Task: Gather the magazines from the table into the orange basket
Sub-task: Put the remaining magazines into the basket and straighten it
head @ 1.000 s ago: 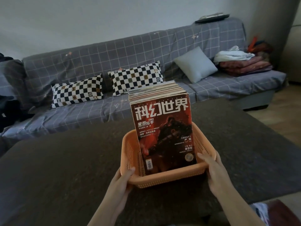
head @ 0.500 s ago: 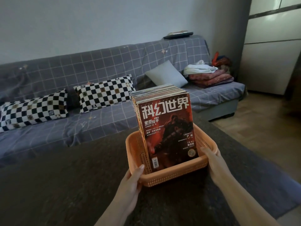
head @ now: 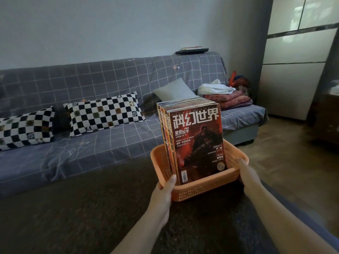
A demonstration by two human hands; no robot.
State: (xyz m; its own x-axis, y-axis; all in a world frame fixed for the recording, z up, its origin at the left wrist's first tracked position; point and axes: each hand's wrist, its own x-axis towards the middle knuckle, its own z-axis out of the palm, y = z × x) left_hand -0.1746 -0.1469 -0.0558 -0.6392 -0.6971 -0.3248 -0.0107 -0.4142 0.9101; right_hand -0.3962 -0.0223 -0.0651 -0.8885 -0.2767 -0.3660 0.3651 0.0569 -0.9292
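Note:
An orange plastic basket [head: 203,189] sits over the dark table [head: 73,217] just in front of me. A thick stack of magazines [head: 196,140] stands upright inside it, the front one with a red cover and large white characters. My left hand [head: 163,197] grips the basket's near left corner, thumb over the rim. My right hand [head: 247,175] holds the right rim. I cannot tell whether the basket rests on the table or is lifted off it.
A grey checked sofa [head: 110,143] runs behind the table, with two black-and-white checkered cushions [head: 104,110], a plain grey cushion [head: 174,90] and folded blankets [head: 227,98]. Wooden floor [head: 286,156] and a pale cabinet [head: 297,70] lie to the right.
The view has swung to the right, so the sofa slides left and the cabinet and floor come into sight. Both hands stay on the basket, which shifts rightward with them.

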